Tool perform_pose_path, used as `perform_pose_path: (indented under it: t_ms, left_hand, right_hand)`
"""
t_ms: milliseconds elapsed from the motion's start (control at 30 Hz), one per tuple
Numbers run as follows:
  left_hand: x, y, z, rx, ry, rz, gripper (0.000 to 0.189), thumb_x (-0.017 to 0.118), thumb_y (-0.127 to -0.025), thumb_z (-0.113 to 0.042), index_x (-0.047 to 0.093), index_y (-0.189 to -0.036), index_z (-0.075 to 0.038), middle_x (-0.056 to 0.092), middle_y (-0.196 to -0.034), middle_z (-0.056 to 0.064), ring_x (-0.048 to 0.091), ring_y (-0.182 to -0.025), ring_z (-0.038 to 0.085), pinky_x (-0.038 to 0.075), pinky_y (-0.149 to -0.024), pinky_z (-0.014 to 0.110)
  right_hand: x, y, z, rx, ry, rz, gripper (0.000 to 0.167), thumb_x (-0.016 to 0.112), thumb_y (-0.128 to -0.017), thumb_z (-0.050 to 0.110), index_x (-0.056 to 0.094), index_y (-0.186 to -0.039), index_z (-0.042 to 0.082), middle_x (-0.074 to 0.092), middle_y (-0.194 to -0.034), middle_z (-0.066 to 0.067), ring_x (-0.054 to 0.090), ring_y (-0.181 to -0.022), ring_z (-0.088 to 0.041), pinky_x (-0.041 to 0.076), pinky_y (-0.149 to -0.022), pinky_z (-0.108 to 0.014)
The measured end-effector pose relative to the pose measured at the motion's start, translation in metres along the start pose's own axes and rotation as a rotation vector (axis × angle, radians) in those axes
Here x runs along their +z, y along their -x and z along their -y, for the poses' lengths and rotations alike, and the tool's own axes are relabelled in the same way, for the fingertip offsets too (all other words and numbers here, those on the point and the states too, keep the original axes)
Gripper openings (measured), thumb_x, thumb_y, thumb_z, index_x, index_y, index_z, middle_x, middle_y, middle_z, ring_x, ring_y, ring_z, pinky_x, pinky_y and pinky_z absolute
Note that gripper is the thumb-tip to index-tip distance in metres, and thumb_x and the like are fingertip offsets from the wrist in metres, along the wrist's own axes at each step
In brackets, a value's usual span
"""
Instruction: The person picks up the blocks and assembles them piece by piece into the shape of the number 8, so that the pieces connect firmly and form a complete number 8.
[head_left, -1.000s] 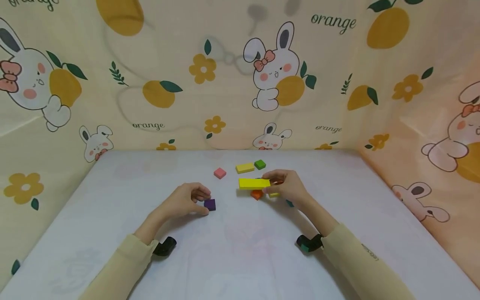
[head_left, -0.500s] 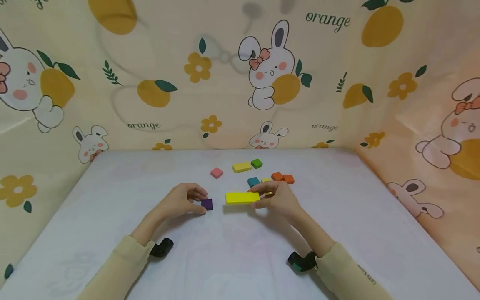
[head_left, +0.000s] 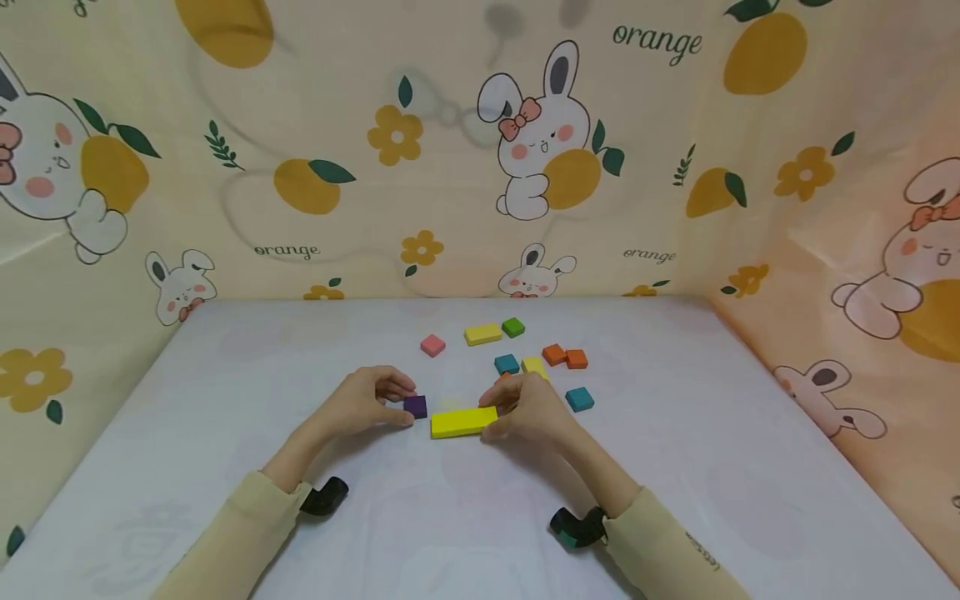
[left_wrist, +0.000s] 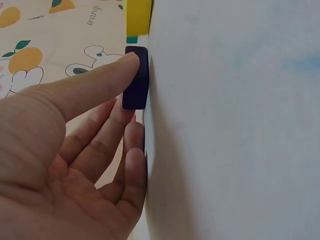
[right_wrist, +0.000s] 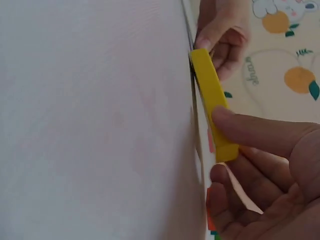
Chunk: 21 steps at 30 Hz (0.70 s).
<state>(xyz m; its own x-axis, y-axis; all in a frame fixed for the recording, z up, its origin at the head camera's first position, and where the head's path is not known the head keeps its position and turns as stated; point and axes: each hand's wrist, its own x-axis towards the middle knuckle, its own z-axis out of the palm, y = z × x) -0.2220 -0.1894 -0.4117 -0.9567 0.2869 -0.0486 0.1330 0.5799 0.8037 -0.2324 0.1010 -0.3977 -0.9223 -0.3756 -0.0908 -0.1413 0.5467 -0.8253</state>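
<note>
In the head view my left hand (head_left: 365,403) pinches a small purple block (head_left: 415,407) that stands on the white table. The left wrist view shows the thumb lying against this dark block (left_wrist: 136,95). My right hand (head_left: 534,410) holds one end of a long yellow block (head_left: 454,424) between thumb and fingers. Its free end points left, close to the purple block, with a narrow gap between them in the head view. Seen from the right wrist, the yellow block (right_wrist: 209,82) slants, its far end low by the table.
Behind the hands lie a pink block (head_left: 432,345), a yellow block (head_left: 483,334) and a green one (head_left: 513,327). Nearer the right hand are blue blocks (head_left: 580,399), orange blocks (head_left: 577,359) and a partly covered yellow block (head_left: 533,366). A printed cloth backdrop (head_left: 450,192) rises behind the table.
My right hand has carried the long yellow block left and nearer to me, lower toward the table beside the purple block. The left hand keeps its hold almost in place. The view shifted slightly.
</note>
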Motion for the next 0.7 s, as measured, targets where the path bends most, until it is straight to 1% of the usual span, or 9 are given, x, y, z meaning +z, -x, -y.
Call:
perform_pose_path:
  t_ms: [100, 233, 533, 700]
  left_hand:
    - [0.0017, -0.0004, -0.0014, 0.000, -0.005, -0.002, 0.041, 0.086, -0.077, -0.020, 0.067, -0.113, -0.012, 0.066, -0.104, -0.003, 0.060, -0.098, 0.018, 0.048, -0.091, 0.040]
    - [0.0029, -0.0003, -0.0026, -0.004, 0.000, -0.003, 0.041, 0.086, -0.077, -0.019, 0.067, -0.113, -0.012, 0.066, -0.104, -0.003, 0.060, -0.098, 0.018, 0.048, -0.091, 0.040]
    - [0.0037, 0.0006, -0.0026, -0.003, 0.001, -0.013, 0.041, 0.086, -0.077, -0.018, 0.067, -0.112, -0.012, 0.067, -0.104, -0.003, 0.061, -0.097, 0.018, 0.049, -0.091, 0.039]
    - [0.0044, 0.0004, -0.0020, 0.001, -0.002, -0.021, 0.040, 0.087, -0.077, -0.019, 0.068, -0.112, -0.013, 0.067, -0.103, -0.003, 0.061, -0.097, 0.017, 0.049, -0.090, 0.039]
  right_hand:
    - [0.0029, -0.0006, 0.0006, -0.026, 0.073, 0.018, 0.032, 0.092, -0.067, 0.012, 0.076, -0.094, 0.017, 0.066, -0.088, 0.002, 0.057, -0.083, -0.022, 0.051, -0.073, -0.032]
    - [0.0049, -0.0012, 0.0017, -0.021, 0.099, 0.017, 0.031, 0.091, -0.069, 0.011, 0.076, -0.096, 0.014, 0.065, -0.087, 0.002, 0.056, -0.083, -0.022, 0.050, -0.073, -0.031]
    - [0.0017, 0.0006, 0.0054, -0.006, 0.037, 0.026, 0.032, 0.091, -0.068, 0.006, 0.074, -0.095, 0.009, 0.067, -0.086, -0.001, 0.058, -0.081, -0.022, 0.051, -0.072, -0.031]
    - [0.0017, 0.0008, 0.0055, -0.013, 0.031, 0.030, 0.031, 0.091, -0.067, 0.006, 0.074, -0.092, 0.009, 0.067, -0.083, -0.003, 0.058, -0.078, -0.022, 0.051, -0.071, -0.030]
